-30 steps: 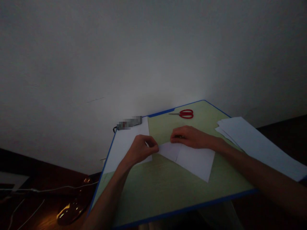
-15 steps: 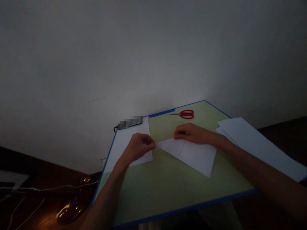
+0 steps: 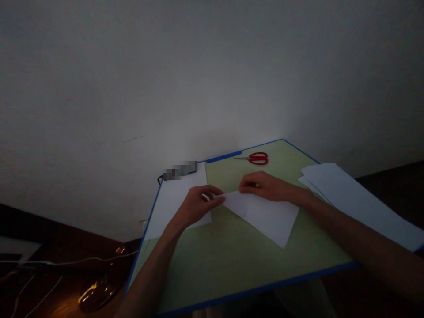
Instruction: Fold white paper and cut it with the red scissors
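Note:
A folded white sheet of paper (image 3: pixel 265 215) lies on a green table with a blue rim (image 3: pixel 251 290). My left hand (image 3: pixel 198 204) is closed in a pinch on the sheet's left corner. On the sheet's far edge rests my right hand (image 3: pixel 265 185), its fingers curled and pressing the paper down. Under my left hand lies another white sheet (image 3: pixel 172 203).
Red scissors (image 3: pixel 256 158) lie at the table's far edge. A stack of white sheets (image 3: pixel 354 201) hangs over the right side. A dark oblong object (image 3: pixel 180 170) sits at the far left corner. Cables (image 3: pixel 49 263) and a shiny object (image 3: pixel 96 293) lie on the dark floor to the left.
The folded flap on the sheet's left has been pressed flat. My left hand slid slightly right along the corner, while my right hand stayed on the far edge.

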`<state>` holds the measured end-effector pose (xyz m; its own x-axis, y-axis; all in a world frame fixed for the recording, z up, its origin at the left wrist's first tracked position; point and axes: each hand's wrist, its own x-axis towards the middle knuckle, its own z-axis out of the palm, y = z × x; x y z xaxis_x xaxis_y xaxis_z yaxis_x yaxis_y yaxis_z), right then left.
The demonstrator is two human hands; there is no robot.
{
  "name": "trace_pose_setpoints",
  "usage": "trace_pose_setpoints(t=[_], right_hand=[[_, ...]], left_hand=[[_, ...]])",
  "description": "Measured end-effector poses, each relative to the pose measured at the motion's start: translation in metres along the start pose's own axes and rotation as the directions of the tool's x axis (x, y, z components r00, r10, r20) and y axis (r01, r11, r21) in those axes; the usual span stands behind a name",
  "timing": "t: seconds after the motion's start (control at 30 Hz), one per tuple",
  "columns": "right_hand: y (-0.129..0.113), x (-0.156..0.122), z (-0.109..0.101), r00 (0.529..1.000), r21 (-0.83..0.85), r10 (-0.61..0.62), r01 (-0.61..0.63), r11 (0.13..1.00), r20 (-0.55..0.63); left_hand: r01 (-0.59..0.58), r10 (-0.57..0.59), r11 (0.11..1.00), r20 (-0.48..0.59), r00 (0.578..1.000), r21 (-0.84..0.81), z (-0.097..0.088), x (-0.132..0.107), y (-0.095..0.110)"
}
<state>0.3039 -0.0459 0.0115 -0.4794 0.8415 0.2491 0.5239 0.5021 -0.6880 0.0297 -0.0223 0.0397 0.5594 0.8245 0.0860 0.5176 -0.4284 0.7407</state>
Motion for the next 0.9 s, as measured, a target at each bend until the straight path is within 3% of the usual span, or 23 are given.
trace_pose_setpoints(t=[0.2, 0.47, 0.9], right_hand=[[-0.01, 0.0, 0.011, 0.998, -0.005, -0.051, 0.051, 0.999, -0.047], [-0.021, 0.005, 0.025, 0.984, -0.161, -0.16, 0.147, 0.976, -0.074], [-0.004, -0.002, -0.01, 0.998, 0.037, -0.055, 0.053, 0.998, 0.034]], left_hand=[[-0.013, 0.013, 1.0, -0.027, 1.0, 0.007, 0.016, -0.001, 0.004], [-0.06, 0.06, 0.998, -0.059, 0.996, -0.005, 0.028, -0.002, 0.007], [0.025, -0.031, 0.995, -0.063, 0.998, -0.095, 0.0, 0.0, -0.006]])
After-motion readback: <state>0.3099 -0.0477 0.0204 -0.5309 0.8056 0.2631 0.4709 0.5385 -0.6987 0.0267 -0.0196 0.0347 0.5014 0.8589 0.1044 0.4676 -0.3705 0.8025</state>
